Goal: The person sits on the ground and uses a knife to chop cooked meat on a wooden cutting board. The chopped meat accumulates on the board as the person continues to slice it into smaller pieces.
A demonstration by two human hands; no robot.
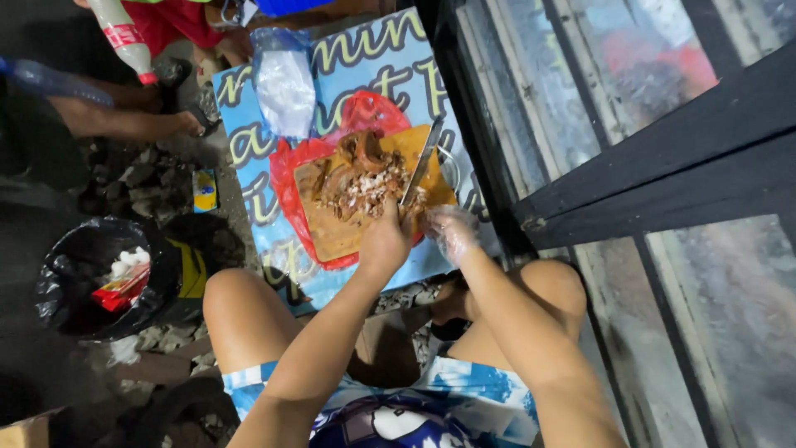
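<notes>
Head view | I see left hand (384,241) gripping knife (420,163) over chopped meat (361,184) on cutting board (332,232) | right hand (450,232), plastic-gloved, loosely curled beside the board, holding nothing I can make out

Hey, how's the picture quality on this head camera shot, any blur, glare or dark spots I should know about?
Head view: the wooden cutting board and chopped meat are well lit and fairly sharp; the knife is slightly soft; the bin with the black bag at left sits in deep shadow; the glass panes at right show hazy, smeared reflections; the edges bend with wide-angle distortion.
</notes>
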